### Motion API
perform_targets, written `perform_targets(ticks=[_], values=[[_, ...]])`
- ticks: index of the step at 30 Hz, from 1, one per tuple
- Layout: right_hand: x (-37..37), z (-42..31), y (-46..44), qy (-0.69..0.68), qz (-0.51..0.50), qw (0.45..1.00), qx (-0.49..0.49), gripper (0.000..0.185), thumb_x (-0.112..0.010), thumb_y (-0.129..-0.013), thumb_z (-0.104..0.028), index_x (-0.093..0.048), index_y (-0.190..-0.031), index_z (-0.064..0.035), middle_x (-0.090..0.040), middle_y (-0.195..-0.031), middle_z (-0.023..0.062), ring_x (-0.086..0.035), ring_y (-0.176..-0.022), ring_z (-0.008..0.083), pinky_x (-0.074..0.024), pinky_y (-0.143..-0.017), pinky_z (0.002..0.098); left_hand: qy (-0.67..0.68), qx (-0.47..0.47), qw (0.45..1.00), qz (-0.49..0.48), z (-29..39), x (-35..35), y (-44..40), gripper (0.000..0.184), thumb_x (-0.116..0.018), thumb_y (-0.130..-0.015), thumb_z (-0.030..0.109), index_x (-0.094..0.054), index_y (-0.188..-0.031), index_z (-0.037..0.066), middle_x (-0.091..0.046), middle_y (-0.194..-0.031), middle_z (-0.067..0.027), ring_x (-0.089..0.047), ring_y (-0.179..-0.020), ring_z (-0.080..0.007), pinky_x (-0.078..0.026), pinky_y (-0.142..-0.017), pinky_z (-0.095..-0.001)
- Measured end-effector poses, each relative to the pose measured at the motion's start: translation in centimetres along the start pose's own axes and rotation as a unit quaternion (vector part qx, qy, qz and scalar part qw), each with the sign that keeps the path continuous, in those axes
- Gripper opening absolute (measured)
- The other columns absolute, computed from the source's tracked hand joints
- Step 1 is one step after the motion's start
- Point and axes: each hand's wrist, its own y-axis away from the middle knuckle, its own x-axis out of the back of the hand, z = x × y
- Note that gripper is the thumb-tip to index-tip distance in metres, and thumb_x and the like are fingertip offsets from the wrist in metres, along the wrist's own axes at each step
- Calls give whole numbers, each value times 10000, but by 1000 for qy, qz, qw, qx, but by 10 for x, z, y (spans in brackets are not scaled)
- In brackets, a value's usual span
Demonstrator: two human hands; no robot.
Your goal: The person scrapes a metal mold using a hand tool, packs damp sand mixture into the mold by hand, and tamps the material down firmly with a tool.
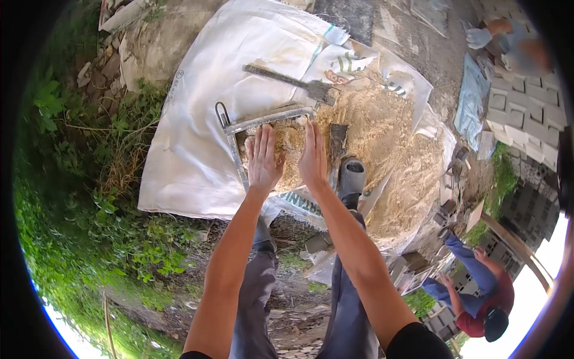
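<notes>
My left hand lies palm down with fingers stretched out, on sandy tan material inside a rectangular metal frame. My right hand is also flat, its fingers extended near the frame's right end. Neither hand grips anything. A wire loop sticks up at the frame's far left corner. Beyond it, a flat long-handled tool with a wide dark end rests on the white woven sack. Right of my right hand is a dark narrow block. The frame's near side is hidden by my hands and arms.
Loose sandy material is heaped on the sack's right side, beside my boot. A person in a red shirt sits at lower right; another person's gloved hand shows at upper right, near stacked grey blocks. Plants grow at left.
</notes>
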Motion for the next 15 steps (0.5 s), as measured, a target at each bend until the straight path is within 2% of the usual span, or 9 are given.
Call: perform_targets(ticks=[1, 3, 4, 6, 7, 9, 10, 12, 15], values=[[0, 3, -12, -2, -11, 1000, 4, 534, -445, -875, -5, -310, -1391, -30, -348, -1397, 211, -350, -1282, 366, -322, -1059, 425, -24, -6, 1000, -11, 5, -2, -7, 665, -585, -840, 252, -304, -1403, 36, -230, -1501, -133, -192, -1398, -292, -145, -1131, -485], [-3, 12, -37, 38, -38, 994, 93, 527, -477, -819, 23, -415, -1333, -71, -424, -1331, 144, -439, -1201, 329, -395, -994, 404, -46, -4, 998, -34, 7, -8, -17, 659, -566, -854, 269, -296, -1411, 42, -219, -1509, -125, -180, -1403, -292, -145, -1135, -473], [-3, 16, -41, 34, -51, 993, 98, 527, -477, -819, 23, -415, -1333, -71, -424, -1331, 144, -439, -1201, 329, -395, -994, 404, -63, -15, 996, -66, 9, -9, -17, 653, -548, -868, 285, -288, -1418, 47, -208, -1516, -117, -167, -1408, -291, -146, -1139, -461], [6, 24, -50, -17, -121, 992, 45, 418, -496, -809, 16, -527, -1217, -69, -487, -1211, 106, -509, -1097, 306, -458, -901, 405, -73, -12, 996, -44, 6, -20, -13, 656, -559, -850, 294, -313, -1406, 48, -272, -1486, -117, -221, -1388, -294, -180, -1130, -462], [7, 30, -55, -17, -125, 991, 49, 418, -496, -809, 16, -527, -1217, -69, -487, -1211, 106, -509, -1097, 306, -458, -901, 405, -73, -24, 997, -10, 4, -25, -12, 660, -581, -810, 266, -345, -1385, 46, -322, -1450, -125, -264, -1363, -307, -206, -1117, -471], [6, 46, -57, 19, -110, 982, 149, 313, -537, -801, -25, -591, -1104, -78, -524, -1080, 92, -541, -1004, 287, -494, -805, 402, -74, -35, 996, 39, 5, -28, -14, 658, -603, -761, 234, -391, -1354, 42, -416, -1369, -136, -361, -1296, -335, -267, -1086, -479], [5, 54, -58, 17, -115, 981, 152, 313, -537, -801, -25, -591, -1104, -78, -524, -1080, 92, -541, -1004, 287, -494, -805, 402, -75, -29, 996, 39, 6, -29, -13, 658, -603, -761, 234, -391, -1354, 42, -416, -1369, -136, -361, -1296, -335, -267, -1086, -479], [8, 58, -69, 44, -83, 973, 213, 167, -640, -821, -139, -636, -983, -101, -559, -985, 60, -570, -922, 257, -492, -758, 366, -45, -3, 999, 29, 5, -31, -15, 669, -605, -757, 239, -385, -1354, 34, -402, -1378, -153, -362, -1296, -340, -268, -1087, -475], [7, 54, -83, 36, -39, 982, 179, 138, -684, -755, -132, -646, -880, -87, -554, -954, 61, -536, -922, 265, -449, -750, 358, -53, 20, 998, 28, 5, -33, -15, 694, -609, -764, 279, -367, -1362, 24, -368, -1402, -158, -347, -1307, -328, -260, -1095, -465]])
